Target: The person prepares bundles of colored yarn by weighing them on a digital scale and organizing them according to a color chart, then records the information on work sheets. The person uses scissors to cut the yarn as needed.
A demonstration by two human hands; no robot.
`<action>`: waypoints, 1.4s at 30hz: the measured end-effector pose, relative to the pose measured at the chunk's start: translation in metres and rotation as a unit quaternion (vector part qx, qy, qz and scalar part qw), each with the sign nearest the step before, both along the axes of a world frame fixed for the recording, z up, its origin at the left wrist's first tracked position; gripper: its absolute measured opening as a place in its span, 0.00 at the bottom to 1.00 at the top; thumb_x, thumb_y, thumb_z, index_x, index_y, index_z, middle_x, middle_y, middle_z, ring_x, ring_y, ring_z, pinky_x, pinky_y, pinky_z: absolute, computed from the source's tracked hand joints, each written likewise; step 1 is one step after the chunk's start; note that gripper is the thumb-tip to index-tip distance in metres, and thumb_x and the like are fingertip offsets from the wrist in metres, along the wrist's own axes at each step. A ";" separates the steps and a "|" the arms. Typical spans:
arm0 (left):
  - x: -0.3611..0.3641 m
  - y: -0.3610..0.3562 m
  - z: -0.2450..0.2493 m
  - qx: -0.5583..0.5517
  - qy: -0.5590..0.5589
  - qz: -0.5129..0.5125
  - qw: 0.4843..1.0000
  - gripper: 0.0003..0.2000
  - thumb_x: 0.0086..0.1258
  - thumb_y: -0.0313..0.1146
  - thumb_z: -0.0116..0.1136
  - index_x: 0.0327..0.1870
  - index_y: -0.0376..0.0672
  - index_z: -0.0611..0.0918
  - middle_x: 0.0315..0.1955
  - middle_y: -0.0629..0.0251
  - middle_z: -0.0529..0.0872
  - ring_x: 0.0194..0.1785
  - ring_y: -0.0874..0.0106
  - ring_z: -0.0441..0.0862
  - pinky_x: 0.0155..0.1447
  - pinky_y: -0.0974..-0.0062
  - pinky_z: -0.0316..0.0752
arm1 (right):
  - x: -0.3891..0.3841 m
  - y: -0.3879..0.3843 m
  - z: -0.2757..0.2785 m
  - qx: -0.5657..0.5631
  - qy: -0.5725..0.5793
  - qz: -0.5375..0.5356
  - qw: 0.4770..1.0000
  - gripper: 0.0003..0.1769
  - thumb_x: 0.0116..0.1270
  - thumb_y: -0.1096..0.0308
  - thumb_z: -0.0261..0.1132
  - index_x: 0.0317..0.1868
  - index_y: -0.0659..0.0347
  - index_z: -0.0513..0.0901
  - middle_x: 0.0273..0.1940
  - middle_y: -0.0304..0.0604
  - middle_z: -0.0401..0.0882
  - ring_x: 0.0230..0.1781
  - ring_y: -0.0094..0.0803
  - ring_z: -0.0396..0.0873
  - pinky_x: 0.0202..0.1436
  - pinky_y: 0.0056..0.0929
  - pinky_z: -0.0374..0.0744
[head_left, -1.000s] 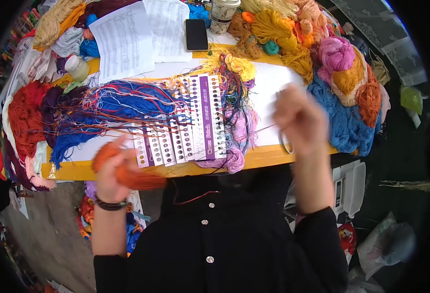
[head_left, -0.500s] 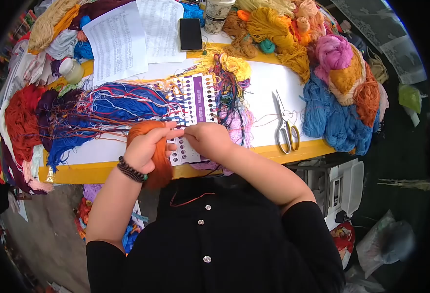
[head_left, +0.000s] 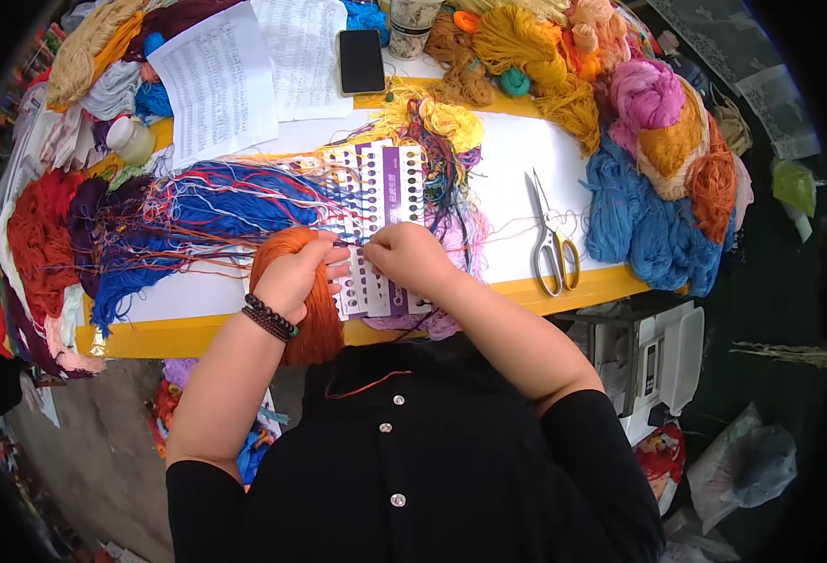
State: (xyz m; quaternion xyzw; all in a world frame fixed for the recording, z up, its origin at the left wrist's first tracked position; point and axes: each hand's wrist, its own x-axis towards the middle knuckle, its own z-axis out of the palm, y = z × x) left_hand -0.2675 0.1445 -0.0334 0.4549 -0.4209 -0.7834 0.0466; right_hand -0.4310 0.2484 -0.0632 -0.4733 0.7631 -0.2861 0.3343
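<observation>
My left hand (head_left: 299, 278) is closed around an orange skein of thread (head_left: 316, 328), with its fingertips at the left edge of the punched cards. The right hand (head_left: 411, 260) pinches over those white and purple punched thread cards (head_left: 395, 202); whatever sits between thumb and forefinger is too small to make out. Many blue, red, white and orange threads (head_left: 235, 202) run from the card holes to the left. Yellow and dark threads (head_left: 443, 141) hang off the cards' right side. A short orange thread (head_left: 366, 383) lies on my black shirt.
Scissors (head_left: 550, 253) lie to the right, near the table's yellow edge (head_left: 601, 282). Blue skeins (head_left: 652, 220) and a pink skein (head_left: 646, 98) are heaped beyond. Printed sheets (head_left: 221, 84), a phone (head_left: 362, 62) and a cup (head_left: 413, 26) stand at the back. Red skeins (head_left: 45, 225) lie far left.
My hands have drawn apart: the right fingertips, close to the left fingers before, are now separate and slightly farther right and up. The orange skein stays in my left hand. The view has shifted slightly.
</observation>
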 end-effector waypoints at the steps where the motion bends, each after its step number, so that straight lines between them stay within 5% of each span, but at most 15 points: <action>1: -0.001 0.001 0.000 -0.009 -0.002 0.003 1.000 0.21 0.71 0.42 0.51 0.59 0.40 0.71 0.51 0.55 0.81 0.50 0.65 0.81 0.46 0.70 0.76 | 0.001 0.000 0.001 0.000 -0.004 -0.008 1.000 0.14 0.61 0.61 0.60 0.33 0.63 0.86 0.22 0.46 0.81 0.24 0.37 0.81 0.33 0.34 0.78; 6: -0.003 -0.004 -0.004 0.025 0.002 0.009 1.000 0.19 0.70 0.38 0.53 0.58 0.40 0.72 0.49 0.57 0.82 0.48 0.66 0.81 0.45 0.70 0.77 | 0.000 0.001 0.001 -0.010 0.014 -0.025 1.000 0.14 0.59 0.61 0.60 0.32 0.64 0.86 0.22 0.46 0.82 0.23 0.37 0.81 0.32 0.33 0.78; 11: -0.010 0.008 -0.030 -0.055 0.055 0.033 0.996 0.13 0.66 0.28 0.57 0.51 0.40 0.74 0.37 0.65 0.80 0.35 0.74 0.80 0.36 0.77 0.76 | -0.002 0.002 0.015 0.005 -0.108 -0.031 0.994 0.14 0.59 0.62 0.60 0.30 0.65 0.86 0.21 0.44 0.82 0.22 0.32 0.80 0.31 0.31 0.77; 19: -0.015 0.011 -0.029 -0.108 0.033 0.002 0.994 0.17 0.64 0.24 0.59 0.53 0.39 0.72 0.29 0.68 0.79 0.26 0.79 0.76 0.29 0.84 0.70 | 0.005 0.001 0.007 -0.039 -0.019 -0.018 0.999 0.13 0.59 0.63 0.61 0.27 0.64 0.84 0.20 0.44 0.80 0.21 0.34 0.79 0.30 0.32 0.76; 22: -0.013 0.007 -0.034 -0.111 0.042 -0.002 0.993 0.16 0.63 0.23 0.57 0.52 0.38 0.73 0.30 0.67 0.81 0.27 0.78 0.77 0.34 0.80 0.73 | 0.002 0.004 0.007 -0.038 -0.029 0.000 0.999 0.13 0.61 0.62 0.61 0.28 0.64 0.84 0.21 0.42 0.81 0.22 0.32 0.80 0.29 0.31 0.76; 26: -0.006 0.001 -0.029 -0.291 0.009 -0.070 0.954 0.14 0.63 0.22 0.58 0.49 0.38 0.74 0.32 0.66 0.83 0.36 0.76 0.81 0.41 0.79 0.75 | 0.003 0.011 -0.009 -0.057 -0.170 -0.045 0.983 0.11 0.62 0.65 0.61 0.37 0.65 0.80 0.25 0.45 0.83 0.27 0.33 0.81 0.33 0.31 0.77; 28: -0.003 0.004 -0.016 -0.225 0.082 0.011 0.971 0.13 0.64 0.24 0.60 0.49 0.37 0.75 0.35 0.64 0.84 0.39 0.75 0.82 0.43 0.79 0.75 | 0.002 0.012 -0.014 -0.083 -0.240 -0.080 0.964 0.12 0.60 0.65 0.62 0.40 0.65 0.79 0.27 0.48 0.83 0.28 0.38 0.82 0.35 0.33 0.78; 31: -0.009 0.010 -0.003 -0.071 0.140 0.046 0.987 0.14 0.66 0.23 0.58 0.52 0.36 0.74 0.39 0.61 0.84 0.40 0.75 0.82 0.44 0.81 0.75 | 0.004 0.013 -0.009 -0.097 -0.197 -0.054 0.974 0.12 0.62 0.69 0.60 0.44 0.65 0.74 0.27 0.45 0.83 0.29 0.30 0.81 0.35 0.28 0.77; 33: -0.013 0.013 -0.005 -0.013 0.149 0.041 0.988 0.17 0.66 0.19 0.55 0.56 0.35 0.72 0.43 0.60 0.84 0.38 0.76 0.81 0.42 0.81 0.75 | 0.006 0.012 0.001 -0.069 -0.353 -0.105 0.927 0.11 0.63 0.72 0.58 0.45 0.65 0.73 0.27 0.42 0.81 0.28 0.25 0.78 0.33 0.24 0.74; 36: -0.013 0.020 -0.004 -0.115 0.120 -0.083 0.982 0.20 0.65 0.21 0.56 0.60 0.37 0.71 0.43 0.65 0.83 0.34 0.80 0.76 0.41 0.83 0.74 | 0.000 0.011 0.005 -0.080 -0.554 -0.162 0.813 0.10 0.64 0.74 0.57 0.45 0.65 0.72 0.29 0.41 0.78 0.27 0.23 0.73 0.32 0.21 0.70; 37: -0.009 0.019 -0.007 -0.115 0.120 -0.083 0.983 0.20 0.65 0.21 0.56 0.60 0.37 0.71 0.43 0.65 0.83 0.34 0.80 0.76 0.41 0.83 0.74 | -0.002 0.012 0.002 -0.074 -0.551 -0.142 0.819 0.10 0.65 0.72 0.58 0.45 0.64 0.72 0.29 0.40 0.78 0.29 0.24 0.74 0.35 0.20 0.71; 39: 0.005 0.012 -0.013 -0.296 0.109 -0.095 0.944 0.18 0.65 0.23 0.56 0.57 0.38 0.75 0.38 0.67 0.82 0.35 0.80 0.77 0.41 0.83 0.74 | 0.002 0.012 -0.006 -0.066 -0.489 -0.114 0.862 0.11 0.65 0.70 0.59 0.46 0.64 0.72 0.30 0.41 0.80 0.31 0.26 0.76 0.37 0.21 0.72; 42: 0.025 -0.005 0.011 -0.192 0.116 0.110 0.968 0.12 0.66 0.27 0.57 0.50 0.37 0.80 0.36 0.66 0.82 0.36 0.77 0.79 0.42 0.81 0.75 | 0.004 0.013 0.011 -0.019 -0.344 -0.062 0.937 0.14 0.65 0.68 0.60 0.48 0.63 0.71 0.34 0.44 0.83 0.35 0.29 0.79 0.41 0.24 0.74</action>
